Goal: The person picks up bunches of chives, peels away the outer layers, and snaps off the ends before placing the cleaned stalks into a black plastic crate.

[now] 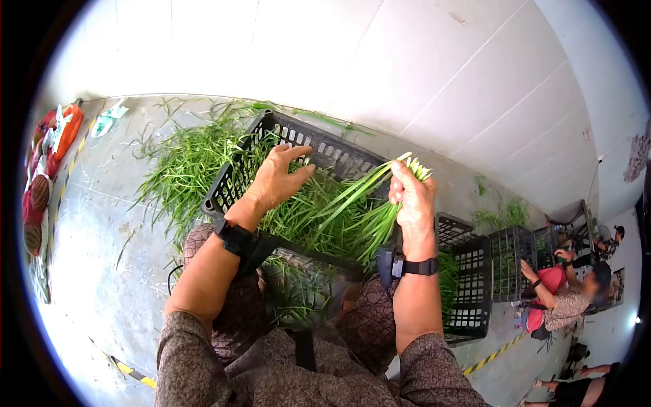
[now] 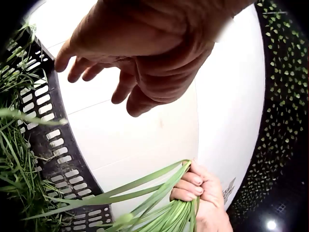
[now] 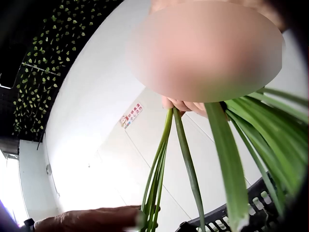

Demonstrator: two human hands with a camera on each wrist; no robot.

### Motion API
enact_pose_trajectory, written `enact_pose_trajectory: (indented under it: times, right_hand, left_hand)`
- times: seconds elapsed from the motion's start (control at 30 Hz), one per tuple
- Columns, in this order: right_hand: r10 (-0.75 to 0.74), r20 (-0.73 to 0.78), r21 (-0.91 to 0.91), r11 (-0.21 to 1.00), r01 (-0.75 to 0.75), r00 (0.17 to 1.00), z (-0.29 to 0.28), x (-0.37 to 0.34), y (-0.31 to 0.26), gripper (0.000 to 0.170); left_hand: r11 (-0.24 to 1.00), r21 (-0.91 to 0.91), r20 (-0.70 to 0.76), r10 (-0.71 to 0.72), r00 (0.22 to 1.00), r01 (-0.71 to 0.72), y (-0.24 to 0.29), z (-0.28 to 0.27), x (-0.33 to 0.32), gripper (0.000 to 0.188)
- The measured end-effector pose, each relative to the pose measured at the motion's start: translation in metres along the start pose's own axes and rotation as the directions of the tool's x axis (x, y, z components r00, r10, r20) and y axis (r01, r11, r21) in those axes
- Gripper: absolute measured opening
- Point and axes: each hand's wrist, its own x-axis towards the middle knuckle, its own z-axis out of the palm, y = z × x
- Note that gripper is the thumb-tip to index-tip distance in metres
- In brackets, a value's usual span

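Observation:
My right hand (image 1: 413, 197) grips a bunch of long green leaves (image 1: 369, 217) near its pale ends, above the right end of a black slatted crate (image 1: 325, 150). In the left wrist view the fingers of that hand (image 2: 203, 188) curl round the bunch. My left hand (image 1: 277, 178) hangs over the crate's left part with fingers spread and nothing held. Loose green leaves (image 1: 298, 220) fill the crate below both hands. In the right wrist view the bunch (image 3: 270, 140) hangs down from the hand, which is largely blurred.
Leaves (image 1: 190, 156) lie heaped on the floor left of the crate. More black crates (image 1: 471, 285) stand at the right, where a person (image 1: 569, 298) sits. Bags (image 1: 47, 163) lie at the far left. A white wall (image 1: 407, 61) rises behind the crate.

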Motion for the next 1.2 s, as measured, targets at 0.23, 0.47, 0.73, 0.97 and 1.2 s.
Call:
enact_pose_trajectory:
  times: [0.23,0.47,0.73,0.97,1.2]
  right_hand:
    - [0.046,0.14,-0.091,0.995,-0.034,0.989,0.019,-0.011,0.012,0.011]
    - [0.078,0.186,-0.175,0.984,-0.045,0.979,0.031,-0.017,0.019,0.011]
    - [0.055,0.217,-0.234,0.972,-0.003,0.975,0.032,-0.019,0.017,0.012]
    - [0.083,0.239,-0.17,0.985,-0.042,0.967,0.03,-0.017,0.018,0.011]
    - [0.115,0.247,-0.077,0.992,-0.099,0.962,0.027,-0.015,0.016,0.008]
  left_hand:
    - [0.694,-0.691,0.373,0.101,0.922,0.203,0.024,0.002,-0.006,0.037]
    - [0.704,-0.665,0.473,0.137,0.87,0.25,0.029,0.013,-0.005,0.019]
    - [0.641,-0.715,0.451,0.119,0.884,0.279,0.026,0.014,-0.004,0.02]
    - [0.385,-0.815,0.508,0.114,0.853,0.434,0.023,0.015,-0.003,0.02]
    - [0.219,-0.847,0.524,0.189,0.831,0.484,0.016,0.014,-0.002,0.022]
